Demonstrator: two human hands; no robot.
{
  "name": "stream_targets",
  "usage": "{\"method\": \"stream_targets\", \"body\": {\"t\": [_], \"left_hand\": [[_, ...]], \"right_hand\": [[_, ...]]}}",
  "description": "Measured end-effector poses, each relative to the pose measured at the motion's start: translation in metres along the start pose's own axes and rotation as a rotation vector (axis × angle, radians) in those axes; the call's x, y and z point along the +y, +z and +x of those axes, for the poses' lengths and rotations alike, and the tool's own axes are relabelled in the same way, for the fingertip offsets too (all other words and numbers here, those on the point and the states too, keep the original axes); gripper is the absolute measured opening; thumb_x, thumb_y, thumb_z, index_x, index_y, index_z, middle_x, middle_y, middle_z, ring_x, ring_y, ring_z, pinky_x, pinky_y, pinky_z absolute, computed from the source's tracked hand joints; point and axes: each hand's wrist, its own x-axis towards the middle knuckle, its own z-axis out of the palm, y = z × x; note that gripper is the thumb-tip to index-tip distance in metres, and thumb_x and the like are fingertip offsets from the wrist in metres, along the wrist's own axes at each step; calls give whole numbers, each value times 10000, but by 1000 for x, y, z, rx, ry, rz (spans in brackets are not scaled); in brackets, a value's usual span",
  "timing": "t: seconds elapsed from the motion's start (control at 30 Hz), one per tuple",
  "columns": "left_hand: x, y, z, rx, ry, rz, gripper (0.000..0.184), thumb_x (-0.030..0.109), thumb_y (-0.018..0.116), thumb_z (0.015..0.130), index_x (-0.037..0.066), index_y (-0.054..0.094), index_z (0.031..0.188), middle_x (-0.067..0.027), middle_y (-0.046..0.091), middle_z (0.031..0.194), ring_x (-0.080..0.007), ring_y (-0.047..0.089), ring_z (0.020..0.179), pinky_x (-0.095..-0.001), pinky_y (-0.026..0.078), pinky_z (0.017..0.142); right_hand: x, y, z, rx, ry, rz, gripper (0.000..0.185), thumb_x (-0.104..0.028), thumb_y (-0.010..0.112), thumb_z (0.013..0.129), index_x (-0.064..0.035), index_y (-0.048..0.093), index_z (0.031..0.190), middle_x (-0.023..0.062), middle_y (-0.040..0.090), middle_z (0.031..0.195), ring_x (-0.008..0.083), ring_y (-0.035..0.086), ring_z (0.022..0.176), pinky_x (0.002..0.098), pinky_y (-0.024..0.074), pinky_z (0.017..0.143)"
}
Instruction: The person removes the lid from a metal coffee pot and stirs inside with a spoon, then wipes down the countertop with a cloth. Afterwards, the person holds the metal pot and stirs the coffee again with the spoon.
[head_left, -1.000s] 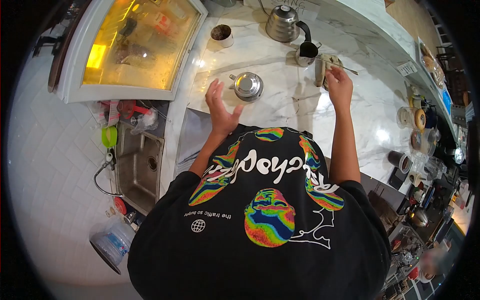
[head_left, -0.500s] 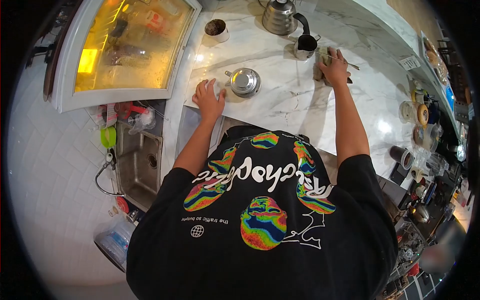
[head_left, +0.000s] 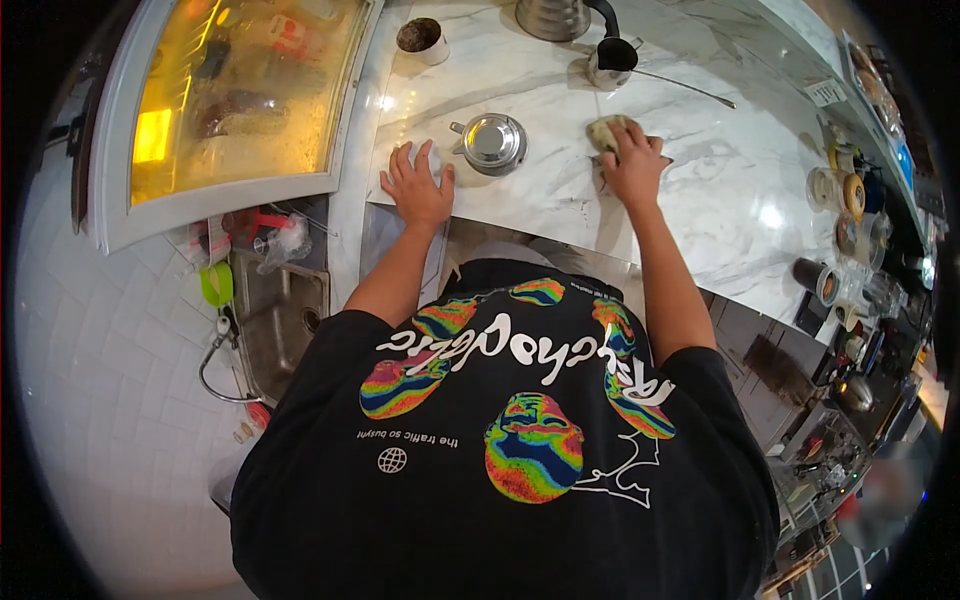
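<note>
My right hand point(head_left: 633, 165) presses a crumpled greenish-brown cloth point(head_left: 606, 133) onto the marble counter point(head_left: 540, 205), its fingers curled over it. Part of the cloth is hidden beneath the palm. Flat on the counter near its front edge lies my left hand point(head_left: 415, 187), fingers spread and holding nothing. Just right of those fingers stands a small round metal pot with a lid point(head_left: 495, 143). Beyond the cloth is a small metal pitcher point(head_left: 610, 65) with a dark inside. A long thin metal spoon point(head_left: 690, 88) extends rightward from beside it.
A metal kettle point(head_left: 553, 18) stands at the back, and a white cup with dark grounds point(head_left: 423, 41) at the back left. A glass-doored cabinet point(head_left: 235, 100) and a sink point(head_left: 285, 335) are on the left. Jars point(head_left: 850, 198) and a dark cup point(head_left: 815, 280) line the right side.
My right hand has slid the cloth left and nearer to me, away from the spoon. The left hand stays on the counter, its fingers spread a little more.
</note>
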Motion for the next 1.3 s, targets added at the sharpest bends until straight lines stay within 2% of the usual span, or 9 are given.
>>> {"method": "stream_targets", "body": {"t": [0.37, 0.53, 0.6, 0.77, 0.8, 0.9, 0.97, 1.03, 1.3], "left_hand": [[-3, 4, -1, 22, 27, -5, 637, 475, 669, 957, 186, 555, 1513, -161, 429, 1581, -384, 297, 1545, -704, 174, 1200], [-4, 2, 1, 39, 67, 87, 633, 505, 663, 972, 186, 565, 1510, -156, 449, 1545, -371, 327, 1506, -655, 253, 1147], [-11, -5, 7, 10, 137, 38, 644, 529, 676, 960, 186, 579, 1496, -157, 466, 1522, -366, 356, 1468, -615, 277, 1110], [-33, -17, 23, -78, 246, 19, 663, 565, 714, 923, 196, 608, 1463, -149, 482, 1509, -348, 397, 1413, -566, 291, 1057], [-33, -17, 22, -86, 237, 6, 666, 566, 723, 913, 199, 613, 1457, -141, 471, 1530, -346, 394, 1425, -580, 286, 1069], [-32, -17, 21, -63, 248, 13, 653, 553, 725, 919, 206, 605, 1458, -149, 461, 1540, -340, 378, 1458, -605, 269, 1105], [-32, -17, 20, -47, 257, 22, 641, 540, 725, 925, 209, 598, 1459, -155, 453, 1547, -337, 366, 1480, -620, 252, 1132], [-32, -16, 22, -46, 255, 18, 634, 529, 731, 922, 212, 597, 1454, -151, 437, 1571, -335, 354, 1502, -642, 232, 1159], [-36, -10, 22, 3, 282, -50, 626, 503, 746, 904, 189, 617, 1429, -143, 475, 1567, -349, 375, 1497, -649, 225, 1166]], "right_hand": [[-81, -1, -130, -103, -120, 169, 586, -233, 772, 778, -249, 712, 1361, 27, 624, 1474, 358, 581, 1108, 624, 426, 979], [-100, -11, -179, -208, 14, 409, 584, -159, 720, 788, -190, 707, 1371, 86, 663, 1420, 367, 600, 1145, 532, 461, 1038], [-76, 0, -178, -18, 139, 792, 556, -102, 654, 816, -102, 694, 1371, 161, 692, 1360, 378, 627, 1212, 472, 481, 1088], [-7, -59, -67, 240, 387, 599, 472, -108, 627, 938, -22, 662, 1402, 232, 726, 1311, 382, 713, 1191, 431, 542, 1037], [11, -59, -46, 332, 259, 449, 453, -124, 645, 956, -30, 666, 1399, 232, 733, 1288, 399, 727, 1150, 437, 561, 1005], [62, -19, -16, 187, 351, 164, 536, -404, 719, 957, -161, 682, 1432, 109, 668, 1455, 419, 648, 1257, 517, 538, 1029], [26, -18, -29, 144, 372, -80, 578, -541, 705, 941, -226, 701, 1425, 47, 641, 1497, 449, 598, 1240, 566, 527, 1008], [16, 8, -39, 181, 299, -90, 463, -503, 716, 935, -235, 767, 1309, 34, 682, 1415, 446, 596, 1148, 586, 538, 926], [-128, 7, -155, 31, -20, 139, 474, -219, 845, 794, -180, 780, 1262, 38, 698, 1329, 359, 580, 966, 467, 522, 871]]}}
